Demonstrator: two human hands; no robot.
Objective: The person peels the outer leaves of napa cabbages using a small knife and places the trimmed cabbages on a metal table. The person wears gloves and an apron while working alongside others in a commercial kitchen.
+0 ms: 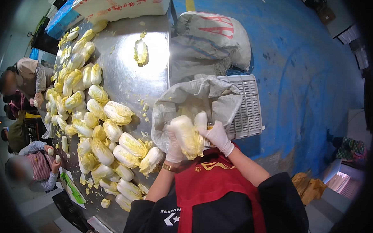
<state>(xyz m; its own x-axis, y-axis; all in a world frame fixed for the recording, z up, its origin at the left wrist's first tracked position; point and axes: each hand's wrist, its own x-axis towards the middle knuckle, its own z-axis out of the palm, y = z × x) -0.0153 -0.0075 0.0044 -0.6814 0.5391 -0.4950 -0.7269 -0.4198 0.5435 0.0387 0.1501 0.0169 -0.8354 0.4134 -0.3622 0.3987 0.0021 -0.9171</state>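
Note:
My gloved left hand [174,148] grips a napa cabbage [184,135] from its left side, with the pale base pointing away from me. At the cabbage's right side, my gloved right hand [218,137] has its fingers closed around a cabbage leaf [200,120] that stands apart from the head. A small yellow-orange piece shows by those fingers; mostly hidden, it may be a tool handle. Just beyond both hands gapes a white woven sack [165,114], its mouth rolled outward.
Many napa cabbages [101,151] and leaf scraps cover the steel table [120,69] on my left. A white plastic crate [246,106] stands right of the sack. Full woven sacks [214,38] lie beyond. A foam box [124,7] sits at the far end. Two people work across the table.

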